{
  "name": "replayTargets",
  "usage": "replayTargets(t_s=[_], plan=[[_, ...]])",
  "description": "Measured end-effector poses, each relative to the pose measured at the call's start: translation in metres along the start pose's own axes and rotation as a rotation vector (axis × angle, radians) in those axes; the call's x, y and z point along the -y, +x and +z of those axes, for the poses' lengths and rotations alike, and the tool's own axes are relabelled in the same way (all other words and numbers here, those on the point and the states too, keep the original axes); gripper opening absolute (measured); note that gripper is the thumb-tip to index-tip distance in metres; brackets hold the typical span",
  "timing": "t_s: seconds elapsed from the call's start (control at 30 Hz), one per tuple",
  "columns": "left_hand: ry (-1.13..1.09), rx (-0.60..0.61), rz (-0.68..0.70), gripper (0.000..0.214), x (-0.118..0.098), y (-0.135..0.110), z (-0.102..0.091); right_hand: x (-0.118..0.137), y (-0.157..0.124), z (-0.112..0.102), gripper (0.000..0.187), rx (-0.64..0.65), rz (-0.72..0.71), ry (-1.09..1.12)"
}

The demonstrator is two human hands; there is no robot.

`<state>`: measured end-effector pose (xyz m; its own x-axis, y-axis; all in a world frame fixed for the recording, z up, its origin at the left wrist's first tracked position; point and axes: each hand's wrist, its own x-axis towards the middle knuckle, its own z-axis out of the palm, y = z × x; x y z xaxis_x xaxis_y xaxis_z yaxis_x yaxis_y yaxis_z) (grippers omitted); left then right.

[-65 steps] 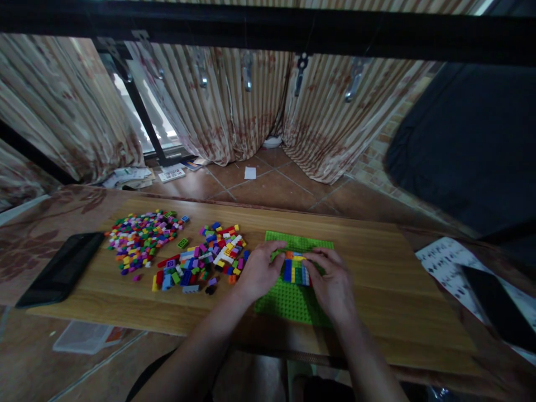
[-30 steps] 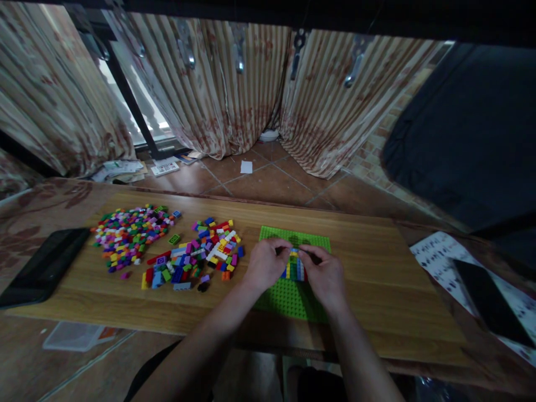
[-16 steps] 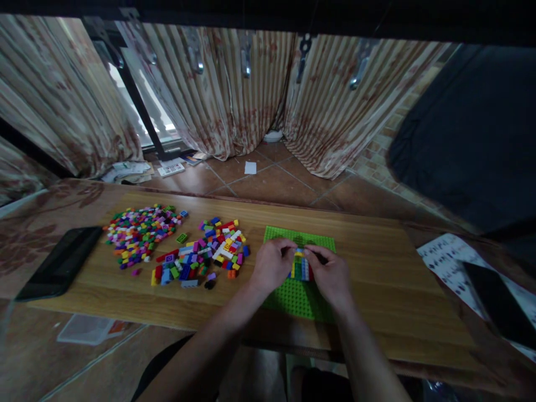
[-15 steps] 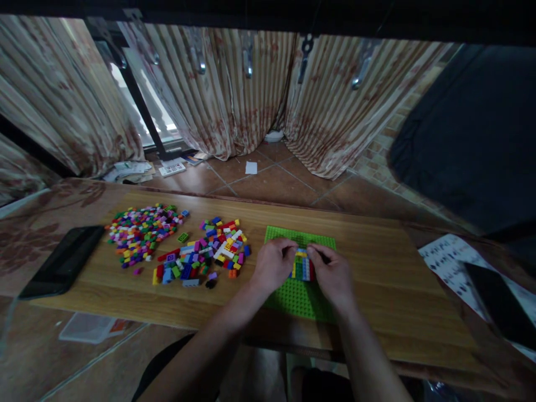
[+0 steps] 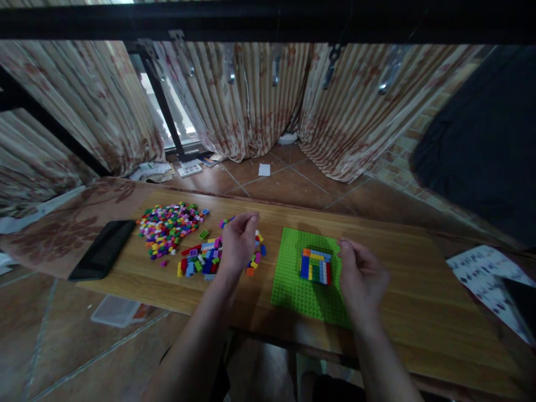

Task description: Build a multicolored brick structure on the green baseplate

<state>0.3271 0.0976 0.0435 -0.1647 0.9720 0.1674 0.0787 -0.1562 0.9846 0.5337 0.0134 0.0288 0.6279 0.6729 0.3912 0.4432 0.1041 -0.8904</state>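
A small block of toy building bricks (image 5: 316,267) in blue, yellow, green, white, red and orange sits on the green baseplate (image 5: 288,290). My left hand (image 5: 237,248) is off the plate, over the right part of a pile of larger loose bricks (image 5: 205,259), and covers some of them. Its thumb and fingers are drawn together; whether anything is between them is hidden. At the plate's right edge is my right hand (image 5: 363,273), fingers curled and thumb against the forefinger. I cannot make out anything in that pinch.
A heap of smaller bricks (image 5: 170,226) lies at the far left of the wooden table (image 5: 419,301), beside a black tablet-like device (image 5: 103,249). On the right are a printed sheet (image 5: 488,285) and a dark phone-like object (image 5: 519,301). A clear plastic lid or tray (image 5: 115,311) rests on the floor.
Both hands have let go of the brick block and parted: the left has moved left over the loose bricks, the right to the plate's right edge. The camera view has turned slightly left.
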Motion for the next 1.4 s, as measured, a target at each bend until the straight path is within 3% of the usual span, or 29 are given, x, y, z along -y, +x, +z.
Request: replayTargets(t_s=[0.1, 0.23, 0.37, 0.57, 0.77, 1.03, 1.23, 1.4], plan=[[-0.066, -0.088, -0.056, 0.032, -0.007, 0.008, -0.023, 0.016, -0.024, 0.014, 0.022, 0.191, -0.159, -0.005], [-0.088, -0.114, -0.061, 0.033, -0.012, 0.010, -0.042, 0.032, -0.062, 0.036, 0.021, 0.541, -0.338, -0.039], [-0.086, -0.093, -0.055, 0.029, -0.010, 0.010, -0.050, 0.033, -0.088, 0.055, 0.021, 0.738, -0.329, -0.156], [-0.082, -0.057, -0.073, 0.028, -0.005, 0.011, -0.059, 0.027, -0.097, 0.075, 0.020, 0.756, -0.340, -0.296], [-0.033, -0.023, -0.059, 0.026, -0.005, 0.012, -0.066, 0.028, -0.098, 0.076, 0.017, 0.752, -0.347, -0.255], [-0.026, -0.010, -0.067, 0.025, -0.006, 0.012, -0.060, 0.023, -0.086, 0.072, 0.024, 0.630, -0.358, -0.307], [-0.016, 0.005, -0.077, 0.025, -0.008, 0.010, -0.058, 0.025, -0.083, 0.078, 0.022, 0.724, -0.401, -0.394], [-0.002, 0.026, -0.084, 0.026, -0.011, 0.009, -0.055, 0.028, -0.085, 0.083, 0.023, 0.716, -0.426, -0.446]])
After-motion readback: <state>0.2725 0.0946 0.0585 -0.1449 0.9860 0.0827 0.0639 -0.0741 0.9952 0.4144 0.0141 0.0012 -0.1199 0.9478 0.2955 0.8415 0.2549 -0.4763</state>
